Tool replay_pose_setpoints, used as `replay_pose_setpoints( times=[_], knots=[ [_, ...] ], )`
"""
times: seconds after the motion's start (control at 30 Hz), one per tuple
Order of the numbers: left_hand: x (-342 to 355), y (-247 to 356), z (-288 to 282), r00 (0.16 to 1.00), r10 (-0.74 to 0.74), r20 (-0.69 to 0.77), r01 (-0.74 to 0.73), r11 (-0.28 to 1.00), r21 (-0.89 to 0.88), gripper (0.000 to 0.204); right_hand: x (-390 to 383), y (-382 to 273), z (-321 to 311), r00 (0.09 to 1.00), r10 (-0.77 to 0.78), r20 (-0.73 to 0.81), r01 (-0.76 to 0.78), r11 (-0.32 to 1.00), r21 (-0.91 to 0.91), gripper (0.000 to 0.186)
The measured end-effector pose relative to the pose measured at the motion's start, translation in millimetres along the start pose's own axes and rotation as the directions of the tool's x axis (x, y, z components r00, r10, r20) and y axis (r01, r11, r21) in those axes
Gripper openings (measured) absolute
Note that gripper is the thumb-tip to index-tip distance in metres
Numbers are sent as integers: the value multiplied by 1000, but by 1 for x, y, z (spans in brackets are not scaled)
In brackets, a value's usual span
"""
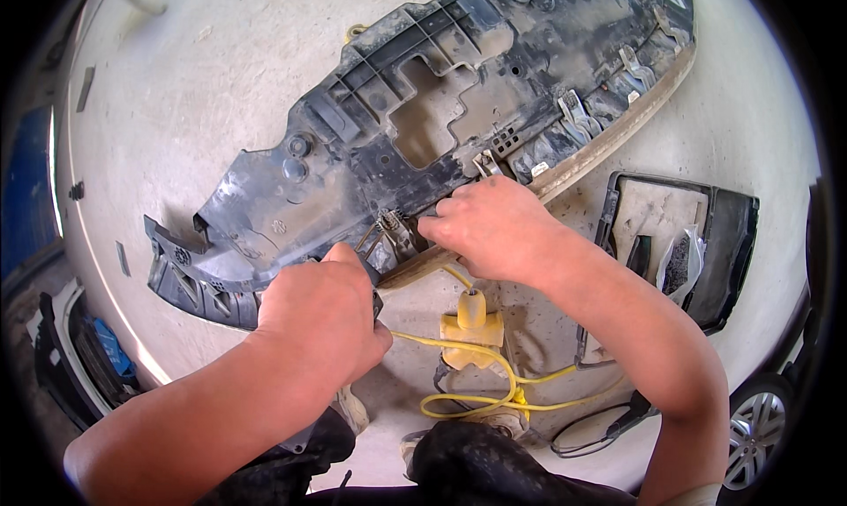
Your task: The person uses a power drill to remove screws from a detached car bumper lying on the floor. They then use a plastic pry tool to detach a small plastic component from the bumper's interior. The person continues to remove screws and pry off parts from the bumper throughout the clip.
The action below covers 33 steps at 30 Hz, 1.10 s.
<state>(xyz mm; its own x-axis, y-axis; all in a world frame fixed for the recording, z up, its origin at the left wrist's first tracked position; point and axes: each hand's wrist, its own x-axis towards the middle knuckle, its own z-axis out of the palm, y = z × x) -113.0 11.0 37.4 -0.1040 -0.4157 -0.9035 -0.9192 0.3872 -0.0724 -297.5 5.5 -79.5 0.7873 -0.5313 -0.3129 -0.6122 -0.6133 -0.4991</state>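
A long, dirty black plastic car panel point(335, 184) lies slantwise across the floor in front of me, with a stepped cut-out in its middle. Metal clips point(578, 118) sit along its near edge, beside a pale, worn strip point(618, 127). My left hand point(322, 307) is closed at the near left edge, around something dark that the fingers mostly hide. Just beyond its knuckles is a metal clip point(394, 232) with a coiled spring. My right hand point(485, 228) has its fingers curled over the panel's near edge, right of that clip; the fingertips are partly hidden.
Close to my legs stands a yellow power connector block point(472, 329) with a looped yellow cable point(468, 409). A black frame-like tray point(737, 241) with small items lies to the right. A car wheel point(757, 431) is at lower right, and car parts point(84, 356) stand at the left.
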Motion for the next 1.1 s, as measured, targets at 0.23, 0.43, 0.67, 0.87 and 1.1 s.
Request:
replay_pose_setpoints(
  times=[0.23,0.43,0.67,0.87,1.1],
  knots=[
    [-1,0,-1,1000,1,2,-1,1000,20,59,1,0,-1,1000,-11,-10,11,1000,10,18],
    [1,-2,-5,999,31,29,-31,999,11,62,0,0,0,1000,1,-1,-1,1000,6,19],
    [-1,0,-15,997,15,71,-13,1000,-25,64,0,0,-1,1000,-7,-15,7,1000,-5,19],
    [0,-1,-13,998,11,69,-10,1000,-24,63,1,0,-1,1000,-10,-12,10,1000,-1,20],
    [1,-1,-12,998,26,57,-24,999,-39,62,1,-1,-1,1000,3,-5,-3,1000,1,19]
  ],
)
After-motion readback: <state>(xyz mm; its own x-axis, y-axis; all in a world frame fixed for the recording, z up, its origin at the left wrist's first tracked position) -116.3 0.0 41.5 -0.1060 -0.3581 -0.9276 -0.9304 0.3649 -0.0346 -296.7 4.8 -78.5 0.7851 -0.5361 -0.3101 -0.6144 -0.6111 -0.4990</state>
